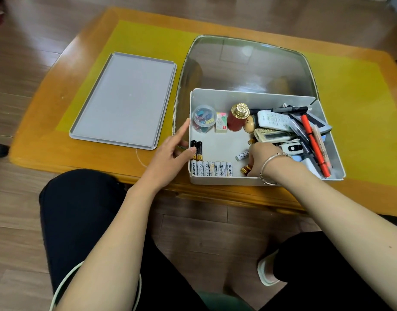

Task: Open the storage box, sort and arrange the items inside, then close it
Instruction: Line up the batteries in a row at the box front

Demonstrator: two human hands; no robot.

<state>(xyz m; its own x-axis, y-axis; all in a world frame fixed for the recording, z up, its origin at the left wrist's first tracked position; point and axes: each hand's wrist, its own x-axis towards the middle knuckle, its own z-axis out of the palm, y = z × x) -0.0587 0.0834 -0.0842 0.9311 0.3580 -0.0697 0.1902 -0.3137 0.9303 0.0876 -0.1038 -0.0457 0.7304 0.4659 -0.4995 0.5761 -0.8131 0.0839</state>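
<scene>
Box open, sorting about halfway

From the left: the lid (123,101) is off and lies flat on the surface (361,104), well apart from the storage box (224,179), so the opening step is done. My left hand (170,153) rests against the box's left wall, forefinger straight, thumb touching the two black batteries (197,150) without pinching them. Along the near wall the white batteries (212,169) already stand in a neat row, and the cup of clips (203,118), the small carton (221,122) and the red bottle (238,117) stand tidy behind. My right hand (263,159) is down among loose bits by a stray battery (242,155); its fingers are hidden, so I cannot tell what they pinch. The remotes (273,121) and pens (314,142) on the right are a jumble, which I judge remains to be sorted before closing.
</scene>
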